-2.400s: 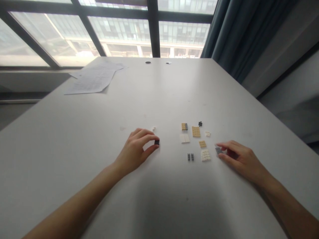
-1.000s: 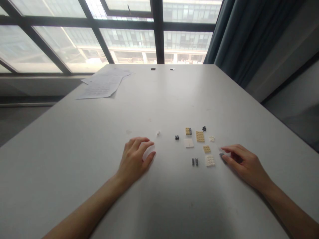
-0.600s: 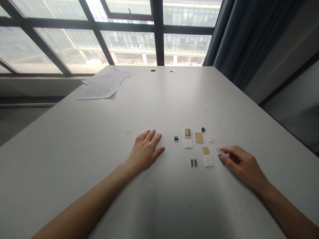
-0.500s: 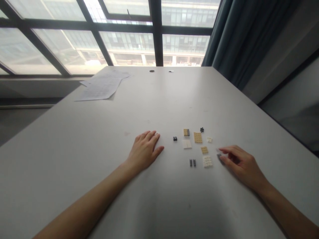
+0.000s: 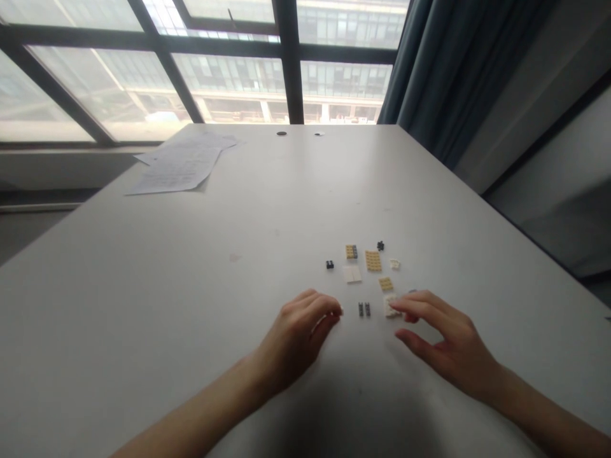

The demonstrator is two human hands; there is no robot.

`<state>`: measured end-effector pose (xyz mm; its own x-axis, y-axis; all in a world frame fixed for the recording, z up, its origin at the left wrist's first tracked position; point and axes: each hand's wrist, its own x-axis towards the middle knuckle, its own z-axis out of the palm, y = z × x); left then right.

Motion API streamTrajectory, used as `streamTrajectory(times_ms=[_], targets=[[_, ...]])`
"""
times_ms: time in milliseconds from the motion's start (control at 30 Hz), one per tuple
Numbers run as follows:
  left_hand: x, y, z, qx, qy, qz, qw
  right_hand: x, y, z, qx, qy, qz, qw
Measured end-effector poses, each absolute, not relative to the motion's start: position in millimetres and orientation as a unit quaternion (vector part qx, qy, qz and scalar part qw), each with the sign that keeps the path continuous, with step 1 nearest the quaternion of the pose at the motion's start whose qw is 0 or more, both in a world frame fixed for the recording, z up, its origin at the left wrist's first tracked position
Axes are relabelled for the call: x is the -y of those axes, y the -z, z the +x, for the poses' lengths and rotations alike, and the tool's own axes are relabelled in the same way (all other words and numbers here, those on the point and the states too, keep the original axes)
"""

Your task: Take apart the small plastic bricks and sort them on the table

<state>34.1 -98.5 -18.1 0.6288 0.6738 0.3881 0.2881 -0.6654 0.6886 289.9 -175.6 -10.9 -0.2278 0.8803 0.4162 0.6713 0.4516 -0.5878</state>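
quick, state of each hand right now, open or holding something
Left hand: closed, pinching a small white piece.
Right hand: open, partly over the white studded pieces; whether it touches them can't be told.

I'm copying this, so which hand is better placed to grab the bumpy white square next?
Probably the right hand: it is open, with its fingers over part of the bumpy white square. The left hand is farther off and seems to pinch a tiny white piece.
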Motion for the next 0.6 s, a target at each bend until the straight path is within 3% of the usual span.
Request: streamTrajectory(times_ms=[200,367,600], targets=[[128.3,12.3,49.0,-0.331,-0.317,0.755,0.469,174.5,7.8,250.2,0.807,-0.191,-0.389,0.400],[130.5,16.1,53.0,-0.354,-0.376,0.614,0.597,172.5,16.9,228.8,0.722,-0.248,-0.436,0.476],[134.9,22.0,53.7,-0.357,-0.421,0.569,0.609,162.9,23.3,210.5,0.587,-0.375,-0.494,0.521]])
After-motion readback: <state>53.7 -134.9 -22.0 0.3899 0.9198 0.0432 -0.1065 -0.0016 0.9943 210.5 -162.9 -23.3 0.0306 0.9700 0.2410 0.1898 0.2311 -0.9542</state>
